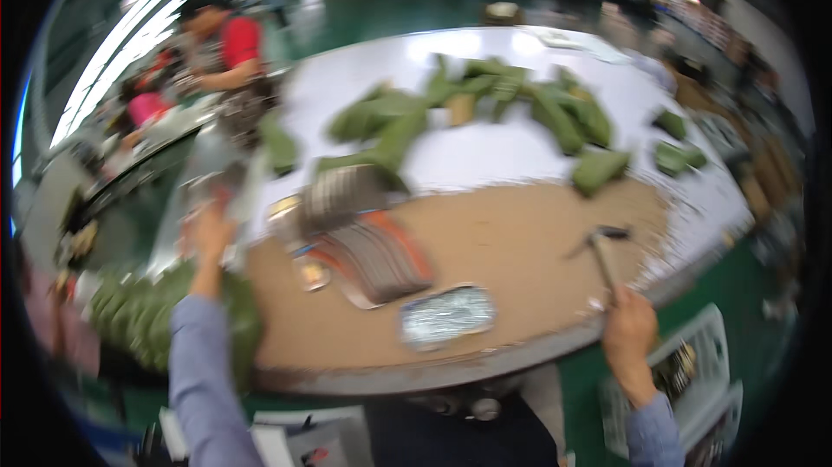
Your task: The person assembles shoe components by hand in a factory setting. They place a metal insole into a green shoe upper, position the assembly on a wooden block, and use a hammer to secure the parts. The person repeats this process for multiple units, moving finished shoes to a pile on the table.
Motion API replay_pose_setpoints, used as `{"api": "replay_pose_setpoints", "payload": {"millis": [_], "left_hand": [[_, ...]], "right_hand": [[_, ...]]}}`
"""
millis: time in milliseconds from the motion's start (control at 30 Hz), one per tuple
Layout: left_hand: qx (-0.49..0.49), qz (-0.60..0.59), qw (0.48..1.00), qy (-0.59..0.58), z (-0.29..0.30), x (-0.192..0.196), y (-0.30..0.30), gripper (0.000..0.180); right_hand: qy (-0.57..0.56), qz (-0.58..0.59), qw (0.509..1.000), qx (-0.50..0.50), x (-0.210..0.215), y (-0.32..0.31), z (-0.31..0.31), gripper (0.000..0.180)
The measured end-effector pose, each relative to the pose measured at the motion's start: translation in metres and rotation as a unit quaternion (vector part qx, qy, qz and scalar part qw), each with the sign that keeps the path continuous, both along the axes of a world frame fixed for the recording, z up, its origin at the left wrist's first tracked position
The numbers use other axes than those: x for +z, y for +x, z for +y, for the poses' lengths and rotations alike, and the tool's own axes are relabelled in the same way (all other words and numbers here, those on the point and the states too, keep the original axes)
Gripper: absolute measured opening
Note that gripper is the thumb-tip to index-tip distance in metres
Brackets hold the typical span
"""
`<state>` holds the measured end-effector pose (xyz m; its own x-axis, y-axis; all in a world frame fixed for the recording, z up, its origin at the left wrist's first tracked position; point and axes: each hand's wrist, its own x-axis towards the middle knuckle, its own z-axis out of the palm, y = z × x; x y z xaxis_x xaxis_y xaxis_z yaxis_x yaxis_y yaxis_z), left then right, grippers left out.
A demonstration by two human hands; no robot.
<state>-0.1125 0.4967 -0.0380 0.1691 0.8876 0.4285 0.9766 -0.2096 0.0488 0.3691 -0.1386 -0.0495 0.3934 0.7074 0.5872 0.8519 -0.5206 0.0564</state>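
A: What do we see at the right hand [627, 328]?

B: We see its grip closed around the handle of a hammer [601, 252], at the near right edge of the counter [511, 242]. The hammer's dark head points away from us, over the brown board that covers the near half of the counter.

A: And the left hand [208, 229]?

B: It is raised at the counter's left edge, in a blue-grey sleeve. Motion blur hides the fingers, so we cannot tell whether that grip is apart or together, nor whether it touches anything. Nearest to it lies a fanned stack of ribbed grey pieces with orange edging [368, 242].

A: What surrounds them?

B: A flat silvery piece [446, 315] lies near the front rim. Green pouches [485, 107] are scattered over the white far half, and more green pieces [143, 311] are heaped below the left forearm. Another person in a red top [227, 51] stands beyond, at left.
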Motion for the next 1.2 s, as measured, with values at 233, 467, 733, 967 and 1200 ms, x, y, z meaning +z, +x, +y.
{"api": "replay_pose_setpoints", "payload": {"millis": [233, 467, 733, 967, 1200], "left_hand": [[-0.144, -0.559, 0.817, -0.007, -0.004, 0.067, 0.028, 0.029], [-0.183, -0.848, 0.498, -0.013, -0.190, 0.089, 0.098, 0.029], [-0.173, -0.887, 0.401, -0.149, -0.319, 0.036, 0.076, 0.041], [-0.312, -0.795, 0.413, -0.316, -0.364, 0.015, 0.112, 0.064], [-0.226, -0.704, 0.637, -0.220, -0.385, 0.007, 0.105, 0.100]], "right_hand": [[-0.006, 0.302, 0.953, -0.009, 0.050, 0.069, 0.001, 0.053], [0.218, 0.297, 0.921, -0.130, 0.021, 0.188, 0.126, 0.083], [0.064, 0.328, 0.940, -0.069, 0.010, 0.160, 0.165, 0.055], [-0.019, 0.246, 0.964, 0.104, 0.008, 0.150, 0.137, 0.023], [0.035, 0.302, 0.952, -0.039, 0.070, 0.231, 0.232, 0.068]]}}
